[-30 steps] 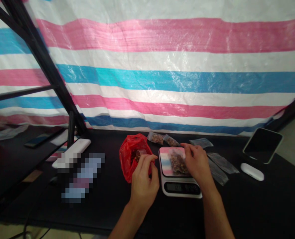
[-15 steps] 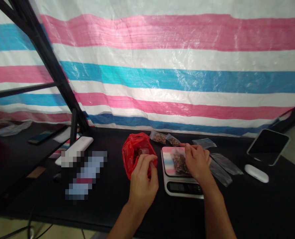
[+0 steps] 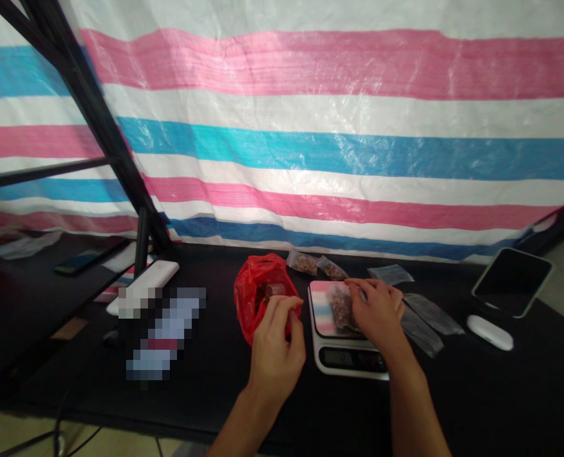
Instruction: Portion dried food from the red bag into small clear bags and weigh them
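Observation:
A small clear plastic bag (image 3: pixel 342 310) of brown dried bits lies on the plate of a white kitchen scale (image 3: pixel 323 360). My right hand (image 3: pixel 377 311) is over the plate, its bent fingers closed at the bag's right side and covering part of it. To the left, a red plastic bag (image 3: pixel 247 298) stands with its mouth open, dark contents and a small clear cup (image 3: pixel 275 290) inside. My left hand (image 3: pixel 279 346) is at its near right rim, fingers curled in towards the thumb. Whatever those fingers hold is hidden.
Behind the scale lie two filled small bags (image 3: pixel 303 261). Flat clear bags (image 3: pixel 434 313) are to the right, near a white oval case (image 3: pixel 490 332) and a dark-screened device (image 3: pixel 512 281). A white power bank (image 3: pixel 160 279) lies left. A striped sheet (image 3: pixel 334 152) hangs behind.
My right index finger, stretched out before, is now bent down nearer the bag on the scale. My left hand stays nearly in place at the red bag.

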A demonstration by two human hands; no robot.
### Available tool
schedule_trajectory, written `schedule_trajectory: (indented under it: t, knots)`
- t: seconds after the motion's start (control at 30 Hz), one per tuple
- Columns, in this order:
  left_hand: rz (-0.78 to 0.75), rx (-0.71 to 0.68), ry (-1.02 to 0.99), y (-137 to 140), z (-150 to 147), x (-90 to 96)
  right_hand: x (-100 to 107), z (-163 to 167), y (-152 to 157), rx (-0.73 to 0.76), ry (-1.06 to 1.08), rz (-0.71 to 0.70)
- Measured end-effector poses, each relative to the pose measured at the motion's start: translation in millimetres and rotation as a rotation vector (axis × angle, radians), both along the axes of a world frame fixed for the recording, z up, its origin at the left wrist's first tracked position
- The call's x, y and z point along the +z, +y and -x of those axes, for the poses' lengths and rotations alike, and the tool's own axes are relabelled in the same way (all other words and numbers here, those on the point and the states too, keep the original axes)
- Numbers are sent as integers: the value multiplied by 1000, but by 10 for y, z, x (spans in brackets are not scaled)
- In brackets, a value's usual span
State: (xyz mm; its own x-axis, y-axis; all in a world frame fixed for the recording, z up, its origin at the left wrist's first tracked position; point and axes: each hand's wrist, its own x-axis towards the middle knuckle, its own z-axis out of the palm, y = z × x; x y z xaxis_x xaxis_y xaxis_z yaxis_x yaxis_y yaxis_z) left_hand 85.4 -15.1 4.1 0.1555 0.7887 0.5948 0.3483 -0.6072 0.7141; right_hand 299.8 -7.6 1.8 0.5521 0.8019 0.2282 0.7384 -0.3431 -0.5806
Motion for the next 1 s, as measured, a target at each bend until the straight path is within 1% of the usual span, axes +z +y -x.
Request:
schedule_trajectory:
  t: [0.07,0.13,0.2,0.27,0.33,0.47,0.57,0.67,0.77,0.87,0.93,1.0]
  knots:
    - [12,-3,-10,-3,-21,6,-39,-23,18,8,-3,-38]
    - [24,-4,-23,-5,-50,20,-36,-11,31,42,9,-114]
    - [43,-4,-35,-6,-85,36,11,31,33,138,63,-235]
    - [85,-3,-50,-8,-121,49,89,86,18,266,171,-361]
    - [156,-6,-66,-13,-153,54,176,143,-11,357,302,-432]
    - [291,-56,-93,-26,-198,30,300,265,-58,453,491,-474]
    - [327,-106,-126,-25,-228,-5,329,389,-54,545,590,-499]
    - [334,-133,-220,-12,-261,-24,336,525,-39,599,735,-498]
    - [348,-168,-359,3,-273,-1,357,632,-30,628,843,-497]
    - [370,-115,-428,13,-246,59,373,666,-8,620,807,-494]
    - [381,-40,-440,17,-214,100,361,624,18,525,694,-525]
    - [390,34,-437,19,-179,126,325,526,44,350,497,-557]
